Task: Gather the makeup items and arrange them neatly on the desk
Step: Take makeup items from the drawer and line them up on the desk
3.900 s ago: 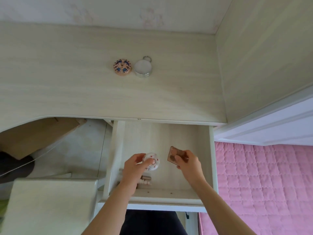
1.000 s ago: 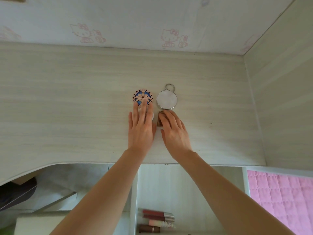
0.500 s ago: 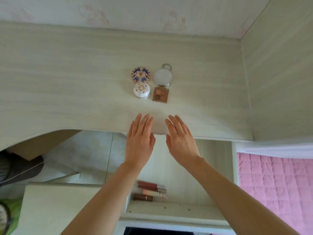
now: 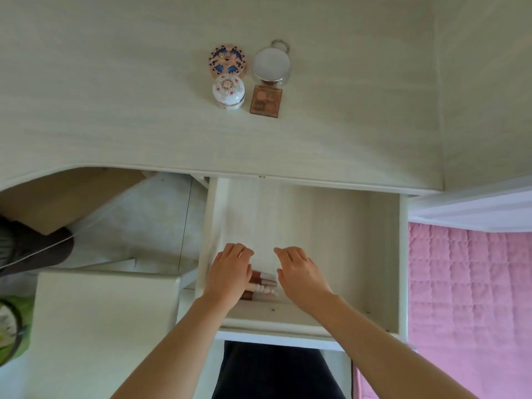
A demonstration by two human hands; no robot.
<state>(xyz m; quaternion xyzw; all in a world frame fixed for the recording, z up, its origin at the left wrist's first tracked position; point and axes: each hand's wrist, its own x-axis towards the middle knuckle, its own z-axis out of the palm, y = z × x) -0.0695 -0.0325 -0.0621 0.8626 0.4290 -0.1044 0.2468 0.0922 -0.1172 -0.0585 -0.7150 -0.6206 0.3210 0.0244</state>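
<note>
1. Step in hand looks like round two of gathering: both hands are down in the open drawer (image 4: pixel 383 254), going for the lipstick tubes (image 4: pixel 263 286) lying at its front left corner.
2. Left hand (image 4: pixel 229 273) sits over the left ends of the tubes, fingers bent down. Can't honestly tell if it has a grip on one or is just hovering on top.
3. Right hand (image 4: pixel 299 273) is just beside the tubes' right ends, fingers loosely curled, holding nothing that I can see.
4. Up on the bench (image 4: pixel 115 110) four pieces sit in a tight two-by-two: patterned round compact (image 4: pixel 227 60) with the white round jar (image 4: pixel 229 90) in front of it, then the silver round tin (image 4: pixel 272 64) with the brown square palette (image 4: pixel 266 100) in front of it.
5. Next move, my guess: pinch the tubes together, lift them clear of the drawer front, and line them up in front of or beside that block. They're round so they'll probably roll, better set down side by side.
6. Around: white stool (image 4: pixel 100 326) on the left, pink quilted bed (image 4: pixel 472 298) on the right. Only real obstacle is the bench edge overhanging the drawer on the way up.
</note>
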